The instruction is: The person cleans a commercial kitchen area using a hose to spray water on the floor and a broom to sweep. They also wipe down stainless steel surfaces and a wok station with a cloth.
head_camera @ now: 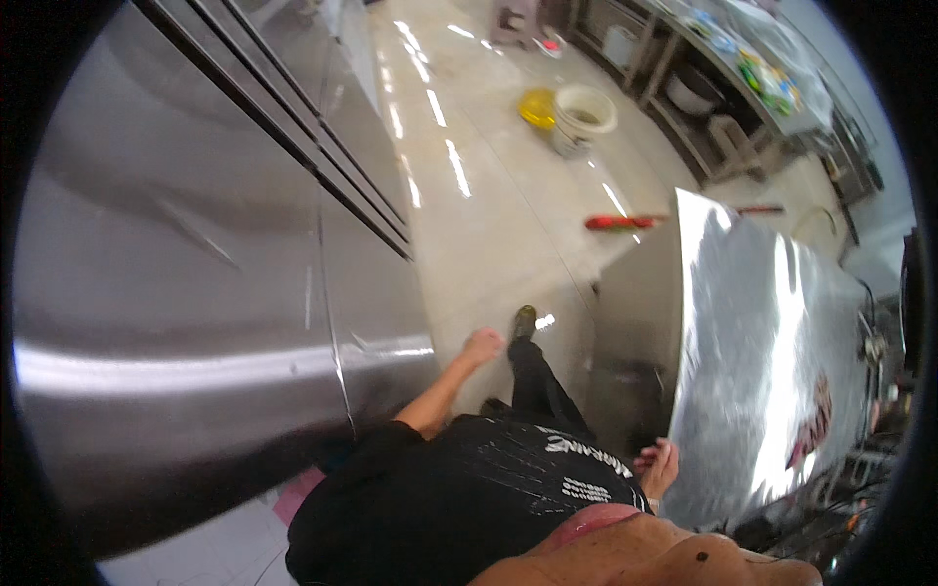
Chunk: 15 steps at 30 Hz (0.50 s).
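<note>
My left hand (484, 347) hangs in front of me over the tiled floor, its fingers curled and nothing seen in it. To its left rises a large stainless steel cabinet (220, 293). My right hand (659, 463) is low at my other side, beside the near edge of a steel-topped counter (733, 351); its fingers are partly bent, and whether they touch the edge is unclear. No object shows in that hand. One dark shoe (525, 322) is forward on the floor between cabinet and counter.
A whitish bucket (585, 117) and a yellow item (538, 108) stand on the glossy floor ahead. A red object (621, 223) lies beyond the counter. A shelved metal table (733, 66) holding colourful packages is at the upper right. A dark-red streaked patch (812, 432) shows on the counter.
</note>
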Each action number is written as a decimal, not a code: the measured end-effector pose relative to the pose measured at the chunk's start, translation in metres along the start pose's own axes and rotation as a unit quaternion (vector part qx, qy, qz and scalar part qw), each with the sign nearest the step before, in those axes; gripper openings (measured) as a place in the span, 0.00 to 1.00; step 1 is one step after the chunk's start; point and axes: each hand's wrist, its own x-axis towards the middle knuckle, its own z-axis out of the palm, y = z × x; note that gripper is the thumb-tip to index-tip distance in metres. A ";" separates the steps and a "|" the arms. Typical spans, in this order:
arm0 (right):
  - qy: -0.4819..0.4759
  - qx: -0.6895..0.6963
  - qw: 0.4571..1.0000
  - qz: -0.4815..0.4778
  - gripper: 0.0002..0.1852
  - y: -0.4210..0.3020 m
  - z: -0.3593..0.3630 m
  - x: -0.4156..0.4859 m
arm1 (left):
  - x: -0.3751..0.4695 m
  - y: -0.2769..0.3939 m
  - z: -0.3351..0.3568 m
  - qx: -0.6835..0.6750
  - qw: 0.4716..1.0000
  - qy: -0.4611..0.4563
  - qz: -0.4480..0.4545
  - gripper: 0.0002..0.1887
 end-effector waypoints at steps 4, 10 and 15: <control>-0.023 0.007 0.999 -0.040 0.16 -0.016 0.073 0.056 | 0.106 -0.044 -0.016 0.237 0.964 -0.102 0.063 0.11; -0.090 0.012 0.994 -0.061 0.17 -0.104 0.187 0.199 | 0.175 -0.013 -0.127 0.182 0.976 -0.083 -0.088 0.10; -0.144 0.011 0.985 -0.091 0.19 -0.177 0.284 0.312 | 0.193 -0.010 -0.210 -0.254 0.933 0.098 -0.234 0.09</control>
